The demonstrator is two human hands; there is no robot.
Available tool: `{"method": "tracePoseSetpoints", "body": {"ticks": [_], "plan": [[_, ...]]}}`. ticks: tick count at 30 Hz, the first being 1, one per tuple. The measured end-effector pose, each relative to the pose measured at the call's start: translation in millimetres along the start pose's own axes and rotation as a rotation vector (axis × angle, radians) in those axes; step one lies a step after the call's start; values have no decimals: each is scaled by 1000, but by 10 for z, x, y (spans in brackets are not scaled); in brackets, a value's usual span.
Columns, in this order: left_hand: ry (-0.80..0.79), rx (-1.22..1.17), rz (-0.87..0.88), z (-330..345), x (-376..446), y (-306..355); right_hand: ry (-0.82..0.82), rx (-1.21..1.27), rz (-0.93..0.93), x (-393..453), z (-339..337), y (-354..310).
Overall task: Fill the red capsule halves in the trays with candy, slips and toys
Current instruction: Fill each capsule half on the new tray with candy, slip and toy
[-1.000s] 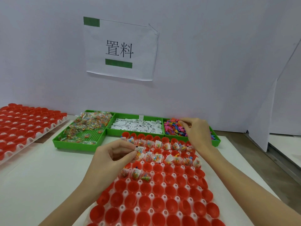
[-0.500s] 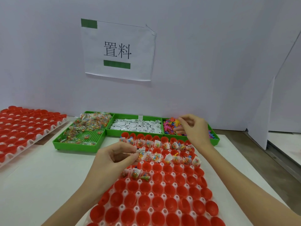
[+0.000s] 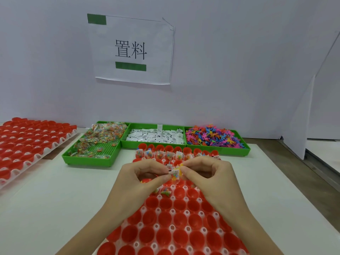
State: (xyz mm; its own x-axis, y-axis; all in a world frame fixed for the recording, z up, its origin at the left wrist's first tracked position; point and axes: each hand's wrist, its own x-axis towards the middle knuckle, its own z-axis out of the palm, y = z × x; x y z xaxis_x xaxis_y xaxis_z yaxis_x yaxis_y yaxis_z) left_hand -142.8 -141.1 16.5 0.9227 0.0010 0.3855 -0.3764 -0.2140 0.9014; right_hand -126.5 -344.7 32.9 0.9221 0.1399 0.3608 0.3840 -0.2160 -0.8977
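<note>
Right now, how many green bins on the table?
3, side by side at the back: the candy bin on the left, the slip bin in the middle, the toy bin on the right. None looks hidden.

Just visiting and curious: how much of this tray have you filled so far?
Done: the far rows hold filled packets. In hand: the left hand and right hand pinch a slip and yellow toy together. Left: the empty red halves nearer me, plus the spare tray.
</note>
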Motion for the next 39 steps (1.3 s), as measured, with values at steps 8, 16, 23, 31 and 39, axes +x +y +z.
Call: {"method": "tracePoseSetpoints", "body": {"ticks": [8, 16, 23, 31, 39], "plan": [[35, 90, -9, 51, 45, -27, -179, -24, -3, 0, -100, -26], [-21, 243, 39, 139, 43, -2, -120, -270, -41, -18, -102, 25], [-118, 509, 180, 182, 41, -10, -148, -385, -11, -20, -46, 93], [-166, 549, 207, 196, 51, -58, -139, -454, 12, -20, -27, 124], [-195, 666, 301, 214, 64, -117, -216, -517, 1, -34, 0, 116]]}}
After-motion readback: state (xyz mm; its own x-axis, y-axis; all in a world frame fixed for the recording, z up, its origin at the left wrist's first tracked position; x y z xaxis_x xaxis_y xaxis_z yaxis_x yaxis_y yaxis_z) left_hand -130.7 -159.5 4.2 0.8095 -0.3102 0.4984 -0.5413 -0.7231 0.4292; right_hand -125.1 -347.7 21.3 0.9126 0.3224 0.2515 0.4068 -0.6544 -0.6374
